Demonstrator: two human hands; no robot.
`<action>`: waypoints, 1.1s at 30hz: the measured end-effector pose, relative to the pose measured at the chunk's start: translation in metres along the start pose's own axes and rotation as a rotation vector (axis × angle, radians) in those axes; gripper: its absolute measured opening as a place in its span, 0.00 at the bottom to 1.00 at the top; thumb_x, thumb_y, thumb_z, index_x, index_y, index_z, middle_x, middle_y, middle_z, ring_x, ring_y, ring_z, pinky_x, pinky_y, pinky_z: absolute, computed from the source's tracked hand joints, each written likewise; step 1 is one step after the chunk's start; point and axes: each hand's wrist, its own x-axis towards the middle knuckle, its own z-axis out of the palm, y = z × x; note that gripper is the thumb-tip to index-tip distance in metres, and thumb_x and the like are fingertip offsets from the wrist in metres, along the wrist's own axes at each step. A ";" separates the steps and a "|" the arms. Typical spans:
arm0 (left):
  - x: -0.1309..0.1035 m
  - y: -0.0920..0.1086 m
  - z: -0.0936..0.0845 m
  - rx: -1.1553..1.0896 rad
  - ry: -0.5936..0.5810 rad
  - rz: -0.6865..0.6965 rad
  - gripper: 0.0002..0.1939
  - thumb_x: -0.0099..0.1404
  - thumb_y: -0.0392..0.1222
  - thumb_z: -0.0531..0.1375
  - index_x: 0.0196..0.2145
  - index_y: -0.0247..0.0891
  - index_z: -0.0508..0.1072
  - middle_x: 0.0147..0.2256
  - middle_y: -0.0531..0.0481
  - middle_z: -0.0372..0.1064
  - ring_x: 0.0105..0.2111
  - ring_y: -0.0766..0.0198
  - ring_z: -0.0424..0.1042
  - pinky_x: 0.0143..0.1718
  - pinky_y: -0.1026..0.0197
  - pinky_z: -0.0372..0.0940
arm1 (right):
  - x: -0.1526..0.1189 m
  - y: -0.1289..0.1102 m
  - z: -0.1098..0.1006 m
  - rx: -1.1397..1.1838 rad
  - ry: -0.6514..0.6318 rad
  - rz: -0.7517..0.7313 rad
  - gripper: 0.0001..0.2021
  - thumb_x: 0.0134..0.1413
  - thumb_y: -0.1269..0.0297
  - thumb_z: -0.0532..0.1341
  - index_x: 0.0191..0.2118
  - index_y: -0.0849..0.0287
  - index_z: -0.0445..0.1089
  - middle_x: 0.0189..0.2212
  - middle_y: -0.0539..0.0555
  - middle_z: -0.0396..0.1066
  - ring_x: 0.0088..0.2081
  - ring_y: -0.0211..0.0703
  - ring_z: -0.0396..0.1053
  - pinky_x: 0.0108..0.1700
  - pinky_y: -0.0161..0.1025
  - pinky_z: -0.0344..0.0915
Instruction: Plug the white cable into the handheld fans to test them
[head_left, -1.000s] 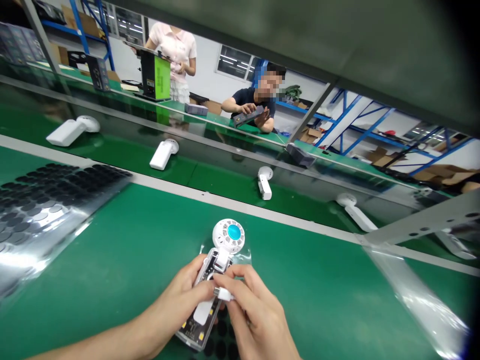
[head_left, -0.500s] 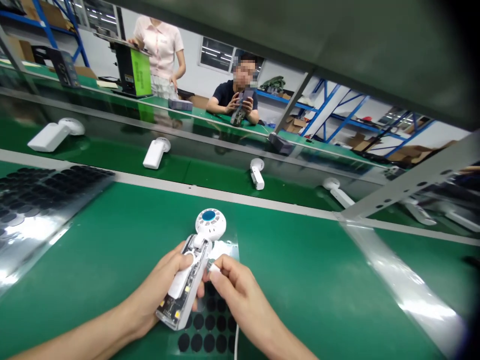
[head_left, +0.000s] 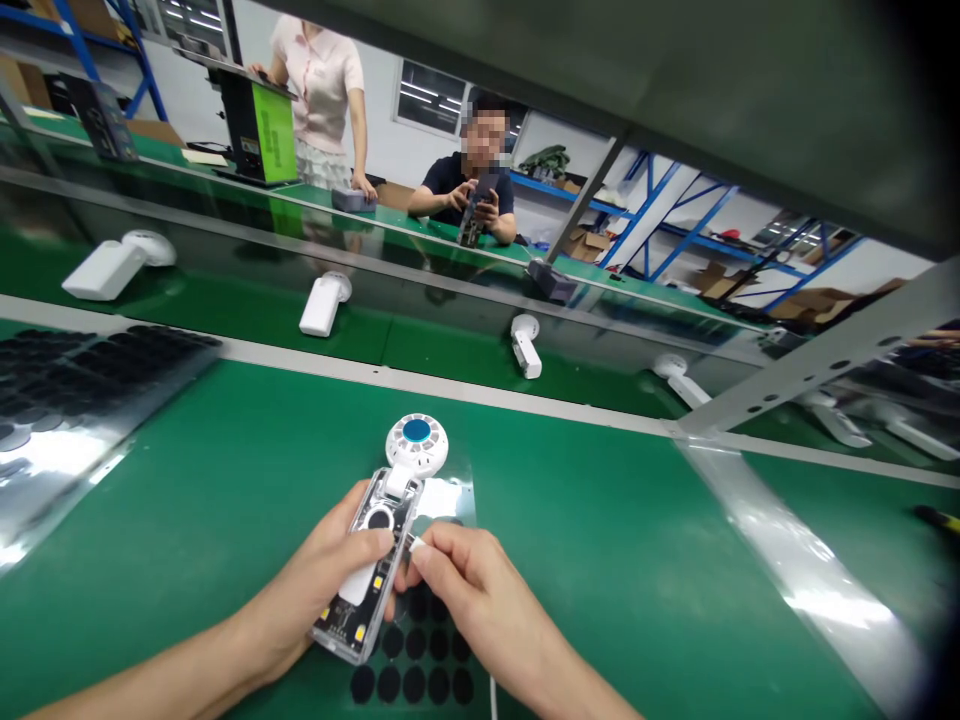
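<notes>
My left hand (head_left: 330, 560) is closed around a handheld fan (head_left: 377, 565). The fan has a round white head with a blue centre, and a clear casing that shows a dark circuit board with yellow parts. My left thumb lies across its front, below a ring-shaped button. My right hand (head_left: 469, 580) pinches a white cable plug (head_left: 417, 545) against the fan's right side; whether the plug is seated I cannot tell. A white cable (head_left: 493, 695) hangs below that hand. Under the fan lies a clear sheet of black round stickers (head_left: 415, 684).
Several white fans, one of them here (head_left: 321, 305), lie along the green belt (head_left: 442, 360) beyond the pale rail. A larger sticker sheet (head_left: 90, 390) is at left. A metal post (head_left: 810, 350) stands at right. Two people (head_left: 322, 110) are across the bench.
The fan has turned so its front faces me more, and my left thumb has slid off the button. The plug has come closer to the fan's side. Belt fans have shifted slightly right.
</notes>
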 end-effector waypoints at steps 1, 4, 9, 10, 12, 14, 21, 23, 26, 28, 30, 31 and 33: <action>0.000 0.001 0.001 0.024 -0.003 0.003 0.24 0.57 0.49 0.59 0.46 0.37 0.56 0.25 0.51 0.68 0.21 0.67 0.67 0.21 0.68 0.62 | 0.000 -0.001 -0.002 -0.021 0.000 0.010 0.13 0.60 0.68 0.49 0.26 0.60 0.66 0.26 0.50 0.72 0.30 0.38 0.67 0.35 0.34 0.60; 0.000 0.004 0.004 0.126 0.032 -0.003 0.28 0.54 0.47 0.61 0.48 0.37 0.54 0.25 0.52 0.68 0.21 0.66 0.67 0.20 0.67 0.61 | 0.000 -0.005 -0.007 -0.121 -0.004 0.045 0.13 0.57 0.70 0.51 0.23 0.60 0.65 0.21 0.47 0.66 0.25 0.34 0.61 0.30 0.32 0.56; 0.003 0.004 0.007 0.303 0.052 0.001 0.27 0.52 0.37 0.59 0.49 0.38 0.54 0.25 0.55 0.68 0.21 0.65 0.68 0.21 0.65 0.63 | -0.001 -0.007 -0.015 -0.225 -0.078 0.093 0.12 0.55 0.71 0.52 0.22 0.60 0.65 0.17 0.44 0.57 0.20 0.32 0.53 0.23 0.31 0.50; 0.003 0.003 0.007 0.321 0.045 0.001 0.27 0.52 0.36 0.58 0.49 0.38 0.54 0.25 0.55 0.68 0.21 0.64 0.68 0.21 0.65 0.63 | -0.001 -0.006 -0.017 -0.236 -0.092 0.098 0.12 0.55 0.71 0.52 0.22 0.60 0.65 0.17 0.44 0.57 0.20 0.32 0.53 0.23 0.31 0.50; 0.003 0.003 0.007 0.342 0.043 -0.013 0.29 0.52 0.34 0.56 0.51 0.38 0.52 0.25 0.56 0.68 0.21 0.64 0.69 0.21 0.65 0.63 | -0.001 -0.003 -0.018 -0.255 -0.113 0.104 0.12 0.55 0.71 0.52 0.23 0.60 0.65 0.17 0.44 0.58 0.20 0.32 0.53 0.23 0.31 0.49; 0.002 0.002 0.008 0.333 0.037 -0.042 0.32 0.51 0.33 0.56 0.53 0.38 0.50 0.24 0.57 0.68 0.20 0.65 0.68 0.21 0.65 0.63 | -0.001 -0.001 -0.020 -0.243 -0.147 0.105 0.12 0.54 0.71 0.52 0.22 0.59 0.66 0.17 0.44 0.57 0.20 0.32 0.53 0.22 0.31 0.49; 0.000 0.002 0.013 0.231 0.011 -0.055 0.28 0.52 0.35 0.57 0.50 0.36 0.50 0.24 0.57 0.67 0.20 0.68 0.66 0.21 0.66 0.63 | 0.002 -0.003 -0.021 -0.142 -0.166 0.111 0.12 0.53 0.71 0.52 0.21 0.60 0.65 0.18 0.45 0.60 0.21 0.33 0.55 0.25 0.32 0.51; 0.001 0.002 0.013 0.239 0.017 -0.036 0.26 0.52 0.34 0.56 0.48 0.37 0.52 0.25 0.57 0.67 0.20 0.69 0.66 0.21 0.67 0.63 | 0.004 -0.001 -0.021 -0.125 -0.176 0.127 0.11 0.52 0.70 0.52 0.21 0.60 0.64 0.18 0.46 0.60 0.21 0.34 0.54 0.25 0.33 0.51; 0.003 0.002 0.013 0.250 0.029 -0.028 0.22 0.53 0.35 0.56 0.45 0.38 0.53 0.24 0.57 0.67 0.20 0.69 0.67 0.20 0.68 0.61 | 0.008 0.001 -0.022 -0.072 -0.206 0.154 0.10 0.51 0.68 0.53 0.22 0.60 0.65 0.19 0.48 0.63 0.22 0.34 0.54 0.25 0.33 0.51; 0.004 0.000 0.012 0.253 0.035 -0.036 0.21 0.54 0.36 0.57 0.44 0.38 0.53 0.24 0.56 0.67 0.20 0.69 0.67 0.20 0.68 0.62 | 0.010 0.000 -0.021 0.011 -0.228 0.184 0.11 0.51 0.67 0.53 0.21 0.61 0.64 0.20 0.49 0.65 0.21 0.34 0.53 0.25 0.33 0.50; 0.002 -0.001 0.012 0.253 0.045 -0.054 0.22 0.54 0.39 0.57 0.45 0.38 0.53 0.24 0.56 0.67 0.19 0.68 0.67 0.20 0.67 0.62 | 0.012 -0.002 -0.019 0.070 -0.230 0.204 0.11 0.50 0.67 0.53 0.20 0.61 0.64 0.21 0.50 0.65 0.21 0.33 0.51 0.25 0.33 0.49; 0.001 -0.002 0.012 0.247 0.045 -0.056 0.23 0.54 0.41 0.58 0.45 0.38 0.52 0.24 0.55 0.67 0.19 0.68 0.66 0.20 0.67 0.62 | 0.013 -0.003 -0.019 0.080 -0.226 0.199 0.11 0.51 0.66 0.54 0.20 0.61 0.63 0.20 0.50 0.65 0.21 0.33 0.51 0.25 0.33 0.49; 0.002 -0.001 0.011 0.230 0.036 -0.021 0.25 0.54 0.44 0.59 0.46 0.37 0.53 0.24 0.54 0.67 0.19 0.68 0.66 0.20 0.66 0.62 | 0.013 -0.003 -0.022 0.084 -0.205 0.154 0.12 0.52 0.65 0.54 0.21 0.61 0.64 0.20 0.49 0.63 0.21 0.33 0.51 0.25 0.33 0.49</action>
